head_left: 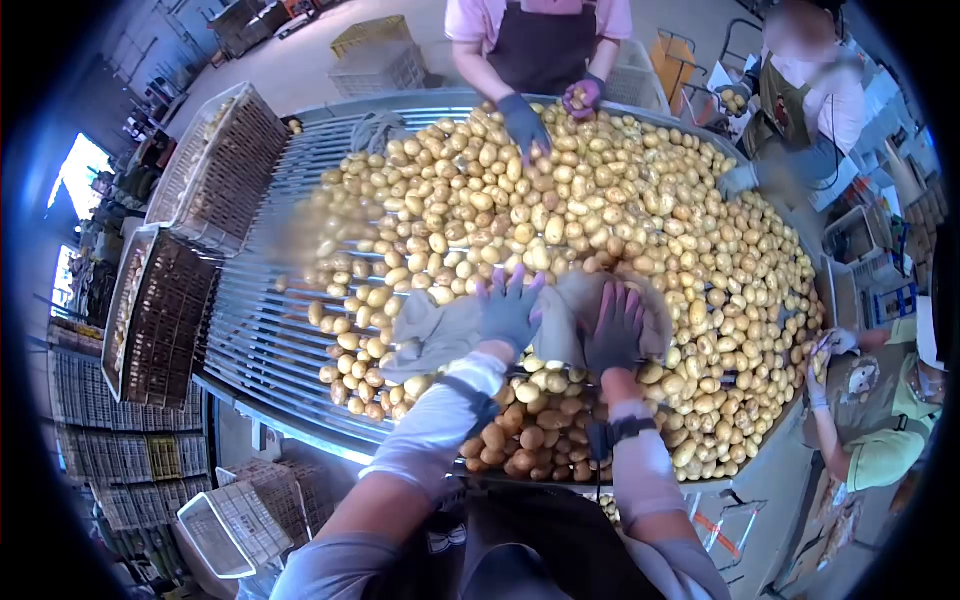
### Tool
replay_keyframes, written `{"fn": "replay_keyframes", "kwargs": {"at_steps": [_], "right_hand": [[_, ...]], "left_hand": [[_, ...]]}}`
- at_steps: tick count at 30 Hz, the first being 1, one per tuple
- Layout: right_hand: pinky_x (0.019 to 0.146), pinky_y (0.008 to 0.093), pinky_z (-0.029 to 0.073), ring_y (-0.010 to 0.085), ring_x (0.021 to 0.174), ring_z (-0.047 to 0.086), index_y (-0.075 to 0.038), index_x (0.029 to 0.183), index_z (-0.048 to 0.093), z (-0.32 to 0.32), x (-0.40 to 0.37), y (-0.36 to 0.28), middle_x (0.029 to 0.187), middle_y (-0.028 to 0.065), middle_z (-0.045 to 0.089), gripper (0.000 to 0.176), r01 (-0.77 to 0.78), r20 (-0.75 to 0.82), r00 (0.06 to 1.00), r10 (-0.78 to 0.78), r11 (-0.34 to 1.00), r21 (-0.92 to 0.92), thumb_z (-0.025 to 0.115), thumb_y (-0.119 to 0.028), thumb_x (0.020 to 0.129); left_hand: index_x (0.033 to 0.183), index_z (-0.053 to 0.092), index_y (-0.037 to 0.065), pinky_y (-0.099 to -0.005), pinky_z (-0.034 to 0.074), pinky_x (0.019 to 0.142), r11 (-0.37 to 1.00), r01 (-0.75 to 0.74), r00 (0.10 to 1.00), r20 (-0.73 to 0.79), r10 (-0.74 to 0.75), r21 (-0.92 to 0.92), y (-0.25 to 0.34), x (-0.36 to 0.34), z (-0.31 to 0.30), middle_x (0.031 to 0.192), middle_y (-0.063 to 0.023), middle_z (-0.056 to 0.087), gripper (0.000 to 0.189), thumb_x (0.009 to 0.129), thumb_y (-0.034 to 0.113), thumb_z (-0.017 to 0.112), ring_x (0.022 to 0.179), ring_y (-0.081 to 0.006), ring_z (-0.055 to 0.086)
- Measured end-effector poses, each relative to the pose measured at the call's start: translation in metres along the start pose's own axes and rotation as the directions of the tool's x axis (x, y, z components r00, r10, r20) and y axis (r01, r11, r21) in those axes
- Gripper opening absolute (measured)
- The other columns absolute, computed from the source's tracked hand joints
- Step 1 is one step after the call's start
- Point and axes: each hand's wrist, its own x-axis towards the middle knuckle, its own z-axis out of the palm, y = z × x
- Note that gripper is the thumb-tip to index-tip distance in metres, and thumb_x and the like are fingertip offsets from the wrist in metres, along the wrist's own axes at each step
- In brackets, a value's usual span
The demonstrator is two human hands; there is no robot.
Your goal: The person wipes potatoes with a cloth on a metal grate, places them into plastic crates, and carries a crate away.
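Both my hands wear grey gloves with purple fingertips and press on a grey cloth (435, 335) spread over a heap of potatoes (735, 320). My left hand (508, 312) lies on the cloth's middle, fingers spread. Flat on the cloth's right part rests my right hand (615, 330), its fingers stretched forward. The potatoes cover most of a slatted metal table (265, 300). Darker brown potatoes (525, 440) lie close to my body, between my forearms.
Across the table a person's gloved hand (525, 125) reaches into the potatoes. Other people work at the right. Two crates (165, 310) stand on the table's left end; stacked crates (130, 440) and a white crate (235, 530) are below left. Another cloth (377, 130) lies at the far edge.
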Motion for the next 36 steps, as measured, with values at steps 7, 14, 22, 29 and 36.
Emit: {"fn": "replay_keyframes", "kwargs": {"at_steps": [7, 14, 22, 29, 36], "right_hand": [[0.126, 0.0603, 0.019, 0.0452, 0.152, 0.03, -0.003, 0.159, 0.038, -0.013, -0.049, 0.01, 0.163, 0.022, 0.037, 0.086, 0.196, -0.021, 0.981, -0.195, 0.978, 0.07, 0.064, -0.05, 0.091], [0.121, 0.0594, 0.029, 0.0423, 0.139, 0.045, -0.008, 0.142, 0.058, -0.033, -0.17, 0.04, 0.147, 0.0196, 0.052, 0.062, 0.302, 0.02, 0.951, -0.307, 0.944, 0.133, 0.068, -0.04, 0.089], [0.097, 0.0471, 0.053, 0.0376, 0.105, 0.065, -0.004, 0.124, 0.065, -0.108, -0.073, 0.001, 0.117, 0.0168, 0.067, 0.038, 0.328, -0.248, 0.928, -0.279, 0.926, 0.185, 0.068, -0.026, 0.094], [0.092, 0.0374, 0.055, 0.0294, 0.102, 0.07, -0.001, 0.119, 0.068, -0.21, -0.042, -0.033, 0.104, 0.0167, 0.072, 0.035, 0.352, -0.656, 0.731, 0.188, 0.719, 0.599, 0.067, -0.006, 0.085], [0.094, 0.0349, 0.057, 0.031, 0.101, 0.075, -0.002, 0.115, 0.074, -0.24, -0.044, -0.044, 0.105, 0.0143, 0.076, 0.036, 0.271, -0.526, 0.849, 0.056, 0.808, 0.523, 0.063, 0.002, 0.082]], "left_hand": [[0.155, 0.049, 0.017, -0.0599, 0.023, 0.124, 0.961, -0.158, 0.987, -0.025, 0.156, -0.229, -0.013, -0.094, 0.021, 0.166, -0.0135, 0.037, 0.057, 0.1, 0.03, 0.057, 0.152, -0.0424, 0.034], [0.122, 0.072, 0.01, -0.0511, 0.034, 0.121, 0.778, -0.181, 0.976, -0.012, 0.218, -0.601, -0.049, -0.186, -0.062, 0.132, -0.0107, 0.071, 0.03, 0.101, 0.028, 0.059, 0.136, -0.0368, 0.056], [0.118, 0.073, 0.001, -0.0428, 0.049, 0.109, 0.481, -0.569, 0.791, -0.603, 0.099, -0.667, -0.016, -0.123, -0.239, 0.124, -0.0142, 0.071, 0.025, 0.101, 0.016, 0.063, 0.121, -0.0334, 0.066], [0.14, 0.061, -0.002, -0.0254, 0.05, 0.09, 0.252, -0.14, 0.938, -0.21, -0.276, -0.957, -0.045, -0.138, -0.218, 0.11, -0.003, 0.069, 0.048, 0.104, 0.031, 0.064, 0.096, -0.0098, 0.061], [0.147, 0.055, -0.002, -0.0363, 0.041, 0.116, 0.176, -0.022, 0.961, -0.069, -0.267, -0.984, -0.039, -0.154, -0.181, 0.144, -0.0163, 0.062, 0.063, 0.102, 0.04, 0.066, 0.135, -0.0249, 0.056]]}}
